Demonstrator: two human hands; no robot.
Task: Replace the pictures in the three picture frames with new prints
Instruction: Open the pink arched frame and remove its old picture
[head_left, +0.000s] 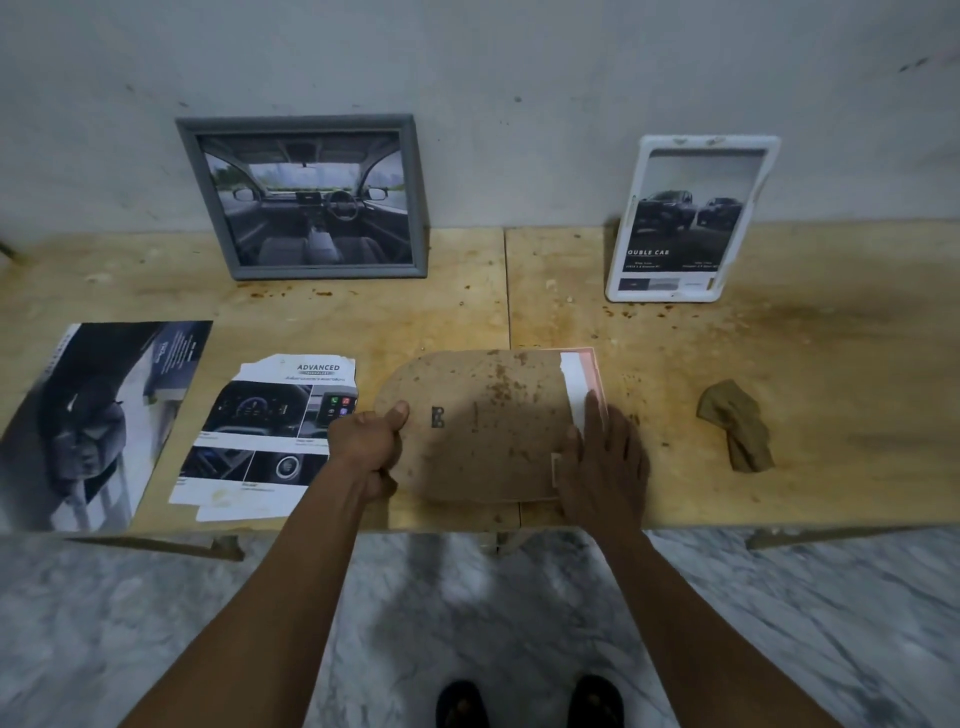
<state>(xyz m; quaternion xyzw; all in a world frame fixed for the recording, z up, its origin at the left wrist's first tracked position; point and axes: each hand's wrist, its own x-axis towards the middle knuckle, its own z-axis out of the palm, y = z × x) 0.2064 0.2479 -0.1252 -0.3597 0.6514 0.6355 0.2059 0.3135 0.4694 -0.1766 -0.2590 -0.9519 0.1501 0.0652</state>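
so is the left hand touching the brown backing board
Touching. The head view shows the left hand gripping the backing board's left edge, thumb lying on top of it.

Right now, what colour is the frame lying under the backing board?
Pink frame, seen in the head view.

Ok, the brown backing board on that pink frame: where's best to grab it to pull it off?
Take the backing board by its rounded left edge, coming from the left, probably as the left hand pinches it now. That end overhangs the pink frame, and the right hand covers the other.
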